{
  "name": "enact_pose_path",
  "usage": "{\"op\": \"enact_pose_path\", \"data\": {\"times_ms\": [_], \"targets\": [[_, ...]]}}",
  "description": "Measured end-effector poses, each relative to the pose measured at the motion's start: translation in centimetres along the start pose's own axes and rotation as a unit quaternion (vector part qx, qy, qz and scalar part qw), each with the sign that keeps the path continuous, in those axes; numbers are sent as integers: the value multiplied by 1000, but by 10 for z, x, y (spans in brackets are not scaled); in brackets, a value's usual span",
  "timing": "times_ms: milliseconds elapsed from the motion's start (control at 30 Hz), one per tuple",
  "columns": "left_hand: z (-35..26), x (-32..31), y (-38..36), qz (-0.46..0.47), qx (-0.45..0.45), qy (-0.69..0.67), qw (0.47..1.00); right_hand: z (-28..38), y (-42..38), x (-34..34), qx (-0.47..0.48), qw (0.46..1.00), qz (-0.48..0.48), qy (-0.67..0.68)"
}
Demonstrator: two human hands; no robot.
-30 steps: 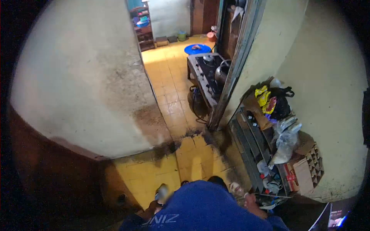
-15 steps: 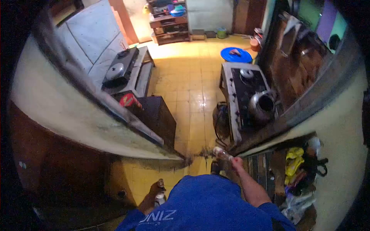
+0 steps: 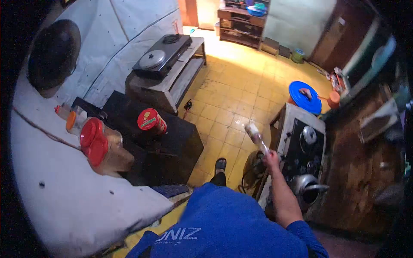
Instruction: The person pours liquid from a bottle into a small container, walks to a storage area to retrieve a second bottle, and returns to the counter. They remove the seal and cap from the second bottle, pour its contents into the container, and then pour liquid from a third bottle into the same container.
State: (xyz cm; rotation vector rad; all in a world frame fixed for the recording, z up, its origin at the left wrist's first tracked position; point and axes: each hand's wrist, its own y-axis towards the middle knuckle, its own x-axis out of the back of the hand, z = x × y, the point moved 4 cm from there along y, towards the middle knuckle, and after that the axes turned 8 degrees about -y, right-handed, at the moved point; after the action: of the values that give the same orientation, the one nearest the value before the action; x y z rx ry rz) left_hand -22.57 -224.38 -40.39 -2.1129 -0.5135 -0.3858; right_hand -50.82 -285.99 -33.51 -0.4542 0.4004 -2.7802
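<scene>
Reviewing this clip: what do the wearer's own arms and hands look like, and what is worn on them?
Only the right arm shows. It comes out of a short blue sleeve of a blue shirt printed with pale lettering; forearm and right hand are bare, with no glove, watch or ring visible. The left arm and hand are out of view.

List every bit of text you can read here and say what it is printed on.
"ONIZ", white letters on the person's blue shirt; the first letter is partly cut off, so the word may be longer.
Yellow print on the lid of the red can on the dark cabinet: too blurred to read.
The bottle in the right hand: no label legible.
</scene>
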Motion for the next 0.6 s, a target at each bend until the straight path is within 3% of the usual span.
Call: {"op": "enact_pose_path", "data": {"times_ms": [100,133,167,200,267,333,367,400,467,533,600], "targets": [[-55,6,40,-4,9,-43,999,-6,-50,34,-160,982,-47,-92],[-80,11,55,-6,7,-60,998,-64,-43,55,-198,978,22,-65],[-109,18,73,-6,1,-77,997,-68,-54,66,-268,947,-29,-174],[-138,25,93,-8,-9,-99,995,-125,-47,88,-228,948,-1,-222],[-199,42,133,0,-31,-138,990,-262,-28,126,-293,921,53,-251],[-258,60,174,14,-52,-162,985,-134,-39,106,-379,894,16,-238],[-285,68,193,20,-64,-167,984,-25,-53,85,-419,878,-4,-230],[-312,75,213,24,-74,-170,982,-1,-29,74,-423,880,-14,-217],[-359,84,248,28,-90,-173,980,41,31,69,-262,890,-53,-370],[-399,85,277,31,-95,-165,981,37,110,68,-178,887,-95,-416],[-426,80,304,30,-89,-153,984,30,202,65,-118,916,-136,-359]]}}
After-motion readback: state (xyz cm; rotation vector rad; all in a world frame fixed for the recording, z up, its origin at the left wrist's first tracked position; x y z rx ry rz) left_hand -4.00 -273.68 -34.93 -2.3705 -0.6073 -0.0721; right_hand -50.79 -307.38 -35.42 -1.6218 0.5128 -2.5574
